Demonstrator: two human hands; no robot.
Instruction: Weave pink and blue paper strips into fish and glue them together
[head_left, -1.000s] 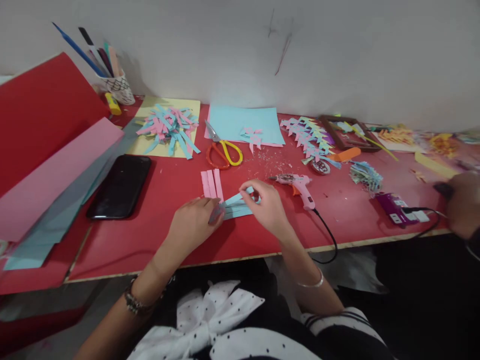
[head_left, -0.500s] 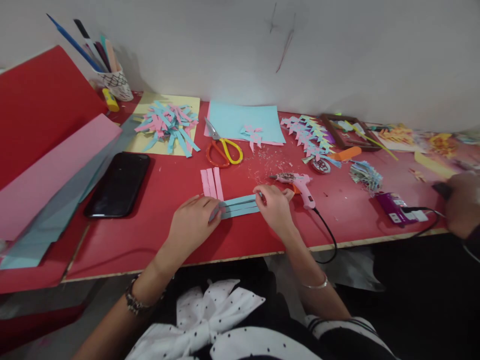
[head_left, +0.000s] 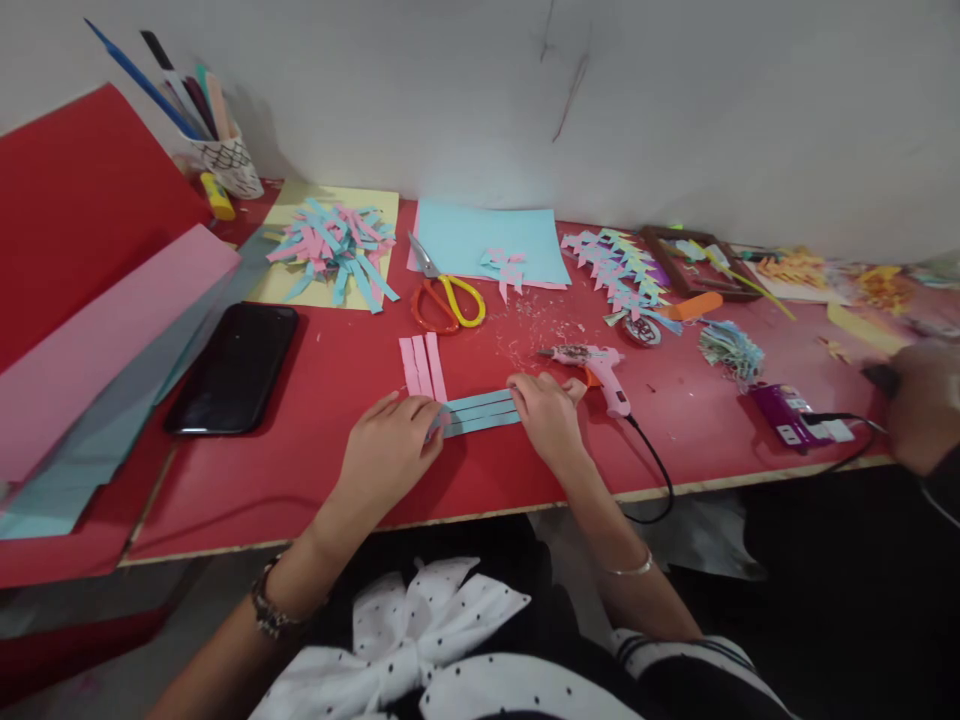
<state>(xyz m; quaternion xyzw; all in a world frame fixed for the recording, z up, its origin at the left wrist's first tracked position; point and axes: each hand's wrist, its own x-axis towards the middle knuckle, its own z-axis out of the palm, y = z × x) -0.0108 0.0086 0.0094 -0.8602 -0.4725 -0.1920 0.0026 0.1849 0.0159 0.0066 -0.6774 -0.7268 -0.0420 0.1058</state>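
Lining up light-blue paper strips [head_left: 484, 411]

Pink-and-blue paper pieces [head_left: 330, 245] are heaped, seemingly finished, at left. Three pink strips [head_left: 422, 368] are laid by the left hand [head_left: 396, 440]; the light-blue paper strips, seemingly unjoined, are spread on the surface [head_left: 469, 485] towards the right hand [head_left: 550, 415]. Whether either grip is pinching or pressing cannot be told. No writing is legible.

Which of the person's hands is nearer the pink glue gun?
Right. The right hand is at the right end of the blue strips, beside the pink glue gun; the left hand is farther off, at the strips' left end.
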